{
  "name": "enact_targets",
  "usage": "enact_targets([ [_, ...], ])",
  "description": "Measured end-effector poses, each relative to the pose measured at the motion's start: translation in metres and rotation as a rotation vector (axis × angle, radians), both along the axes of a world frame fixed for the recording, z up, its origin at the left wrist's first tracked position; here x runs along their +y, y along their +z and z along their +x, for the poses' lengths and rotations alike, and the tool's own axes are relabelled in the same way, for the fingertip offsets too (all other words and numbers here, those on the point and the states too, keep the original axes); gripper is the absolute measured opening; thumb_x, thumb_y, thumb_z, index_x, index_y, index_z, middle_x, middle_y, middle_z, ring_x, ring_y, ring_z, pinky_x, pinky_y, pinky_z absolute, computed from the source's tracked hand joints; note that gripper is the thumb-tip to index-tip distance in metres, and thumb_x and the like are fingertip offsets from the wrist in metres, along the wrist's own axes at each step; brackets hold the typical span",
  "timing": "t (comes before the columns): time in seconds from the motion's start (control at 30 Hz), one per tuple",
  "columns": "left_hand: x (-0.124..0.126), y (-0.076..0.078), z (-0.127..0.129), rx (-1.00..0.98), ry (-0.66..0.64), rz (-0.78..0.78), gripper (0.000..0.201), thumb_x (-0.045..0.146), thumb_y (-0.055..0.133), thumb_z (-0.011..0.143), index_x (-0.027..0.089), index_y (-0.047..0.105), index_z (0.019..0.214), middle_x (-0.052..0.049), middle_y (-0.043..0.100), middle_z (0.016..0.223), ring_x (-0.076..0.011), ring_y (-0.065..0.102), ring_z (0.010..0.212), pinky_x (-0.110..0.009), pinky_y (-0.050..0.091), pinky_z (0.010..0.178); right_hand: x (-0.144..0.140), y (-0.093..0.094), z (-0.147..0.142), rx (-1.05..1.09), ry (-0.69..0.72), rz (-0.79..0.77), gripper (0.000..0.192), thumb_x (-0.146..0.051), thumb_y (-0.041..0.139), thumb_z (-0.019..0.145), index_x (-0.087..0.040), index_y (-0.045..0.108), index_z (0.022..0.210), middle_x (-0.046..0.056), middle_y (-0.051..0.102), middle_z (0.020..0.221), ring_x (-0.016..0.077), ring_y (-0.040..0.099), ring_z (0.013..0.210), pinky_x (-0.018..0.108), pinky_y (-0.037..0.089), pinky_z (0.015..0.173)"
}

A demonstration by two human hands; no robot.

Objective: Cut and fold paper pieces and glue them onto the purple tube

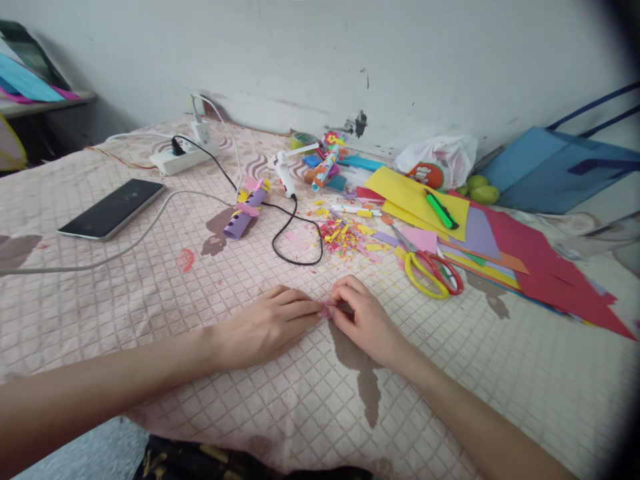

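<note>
Two hands are brought together low on the quilted bedcover (pixel 150 293), fingertips meeting over a small pink paper scrap (pixel 327 311). The left hand (pixel 273 325) is laid flat with its fingers stretched toward the scrap, and its fingertips are pressed on the scrap's near-left edge. The right hand (pixel 361 317) is curled, and the scrap is pinched between its thumb and forefinger; most of the paper is hidden under the fingers, so its shape cannot be told.

Just beyond the right hand, yellow-and-red scissors (pixel 433 271) are laid on the cover, their handles toward the person. Beyond the fingertips a heap of coloured paper cuttings (pixel 345 237) is scattered. Farther right of the scissors, sheets of coloured paper (pixel 500 250) are fanned out, and a green marker (pixel 440 210) is rested on the yellow sheet.

Ahead of the left hand, a purple paper roll (pixel 243 217) is set beside a black cable (pixel 295 230), which is led to a white glue gun (pixel 285 175). Well to the left of the left hand a dark phone (pixel 113 208) is laid face up, with a white power strip (pixel 185 157) beyond it.
</note>
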State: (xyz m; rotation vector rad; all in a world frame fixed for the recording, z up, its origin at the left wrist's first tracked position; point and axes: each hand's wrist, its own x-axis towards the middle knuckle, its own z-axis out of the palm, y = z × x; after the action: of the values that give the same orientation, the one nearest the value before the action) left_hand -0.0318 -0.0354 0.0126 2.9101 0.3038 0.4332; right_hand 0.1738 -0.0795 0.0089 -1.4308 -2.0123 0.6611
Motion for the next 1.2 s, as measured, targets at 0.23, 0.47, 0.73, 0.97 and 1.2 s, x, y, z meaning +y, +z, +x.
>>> enact_targets([
  [0.23,0.0001,0.0010,0.0005,0.020,0.002,0.008,0.026,0.016,0.039,0.090,0.015,0.053,0.113,-0.008,0.056,0.119,-0.0213,0.049,0.110,-0.038,0.039,0.090,-0.0006,-0.0022,-0.0008,-0.007,-0.013,0.021,0.017,-0.003,0.047,0.075,-0.020,0.047,0.075,0.003,0.047,0.086,0.0158,0.049,0.081,0.030,0.044,0.072],
  [0.47,0.0002,0.0006,0.0008,-0.002,-0.001,0.027,0.024,0.015,0.040,0.090,0.015,0.055,0.108,-0.008,0.057,0.118,-0.0214,0.049,0.108,-0.037,0.040,0.089,-0.0008,-0.0068,-0.0032,-0.036,-0.043,0.042,0.017,-0.003,0.048,0.075,-0.020,0.045,0.075,0.003,0.046,0.086,0.0165,0.048,0.083,0.031,0.044,0.073],
  [0.73,-0.0006,-0.0004,0.0012,0.005,0.006,0.021,0.025,0.016,0.039,0.090,0.015,0.055,0.109,-0.009,0.058,0.116,-0.0212,0.049,0.108,-0.037,0.040,0.089,-0.0002,-0.0073,-0.0048,-0.058,-0.056,0.052,0.016,-0.005,0.048,0.076,-0.020,0.044,0.074,0.003,0.046,0.084,0.0166,0.048,0.082,0.031,0.043,0.073],
  [0.97,-0.0003,0.0002,0.0009,0.002,0.002,0.007,0.025,0.015,0.039,0.090,0.015,0.056,0.108,-0.009,0.058,0.115,-0.0211,0.049,0.108,-0.037,0.040,0.090,-0.0005,-0.0083,-0.0080,-0.080,-0.088,0.072,0.016,-0.005,0.048,0.074,-0.020,0.044,0.072,0.003,0.047,0.083,0.0173,0.048,0.082,0.032,0.044,0.073],
  [1.2,-0.0007,0.0025,0.0002,-0.028,-0.001,-0.012,0.028,0.015,0.038,0.090,0.015,0.053,0.113,-0.009,0.060,0.112,-0.0202,0.050,0.107,-0.037,0.041,0.090,-0.0008,-0.0071,-0.0094,-0.097,-0.097,0.078,0.016,-0.005,0.047,0.073,-0.021,0.043,0.071,0.004,0.047,0.083,0.0186,0.047,0.082,0.033,0.043,0.072],
])
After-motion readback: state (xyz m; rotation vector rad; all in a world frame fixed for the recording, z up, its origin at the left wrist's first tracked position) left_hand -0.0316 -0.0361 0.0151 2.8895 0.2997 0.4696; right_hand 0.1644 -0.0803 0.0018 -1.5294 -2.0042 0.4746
